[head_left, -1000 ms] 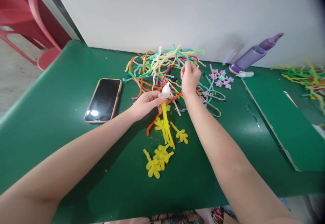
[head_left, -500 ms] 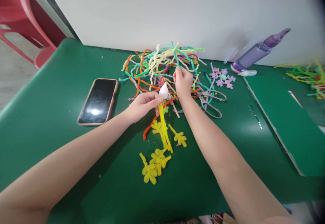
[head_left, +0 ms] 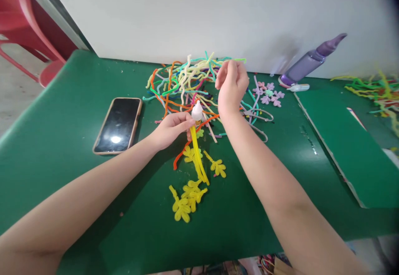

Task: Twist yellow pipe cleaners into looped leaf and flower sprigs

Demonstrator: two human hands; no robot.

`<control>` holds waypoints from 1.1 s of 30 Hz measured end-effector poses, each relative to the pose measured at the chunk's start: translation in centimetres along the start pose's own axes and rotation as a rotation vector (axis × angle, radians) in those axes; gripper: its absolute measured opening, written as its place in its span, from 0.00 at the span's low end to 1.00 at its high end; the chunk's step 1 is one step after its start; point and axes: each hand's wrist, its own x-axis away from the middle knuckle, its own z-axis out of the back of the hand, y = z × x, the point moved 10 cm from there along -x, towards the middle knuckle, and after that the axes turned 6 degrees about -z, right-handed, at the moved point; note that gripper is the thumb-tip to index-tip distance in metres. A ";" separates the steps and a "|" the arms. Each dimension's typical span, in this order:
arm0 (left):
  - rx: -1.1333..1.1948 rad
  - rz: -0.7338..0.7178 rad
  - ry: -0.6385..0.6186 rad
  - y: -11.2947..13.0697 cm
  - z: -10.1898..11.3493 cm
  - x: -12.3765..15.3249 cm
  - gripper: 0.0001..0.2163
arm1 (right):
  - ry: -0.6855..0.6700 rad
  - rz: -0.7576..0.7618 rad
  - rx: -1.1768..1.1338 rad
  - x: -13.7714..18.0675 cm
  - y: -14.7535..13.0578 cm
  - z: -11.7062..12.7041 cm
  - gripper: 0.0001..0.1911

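Note:
My left hand (head_left: pixel 172 128) is closed on a bunch of yellow pipe cleaners (head_left: pixel 198 158) that hang down to the green table (head_left: pixel 62 150), with a small white bottle-shaped piece (head_left: pixel 197 111) at its fingertips. Yellow pipe-cleaner flowers (head_left: pixel 184 202) lie below and beside the bunch. My right hand (head_left: pixel 231 87) is raised over the tangled pile of coloured pipe cleaners (head_left: pixel 183 81), its fingers curled; what they pinch is hidden.
A phone (head_left: pixel 117 124) lies face up at the left. Scissors (head_left: pixel 260 121), pastel flowers (head_left: pixel 270 94), a small white tube (head_left: pixel 299 87) and a purple bottle (head_left: pixel 307 63) are at the right. A green board (head_left: pixel 343 146) and more pipe cleaners (head_left: pixel 380 94) are further right. A red chair (head_left: pixel 28 25) stands at the far left.
My right hand has lifted up from the pile and turned, its wrist now facing me. My left hand has kept its hold on the yellow bunch.

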 end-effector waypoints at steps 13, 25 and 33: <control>-0.065 0.003 -0.047 0.1 -0.4 0.2 0.10 | -1.111 0.302 0.941 17.3 -1.9 8.7 0.34; -0.120 -0.014 -0.040 0.4 -0.6 0.3 0.11 | -1.167 0.305 1.064 19.2 0.8 9.9 0.37; -0.159 0.003 0.002 0.4 -0.5 0.2 0.10 | -1.144 0.323 1.040 19.4 0.7 9.9 0.36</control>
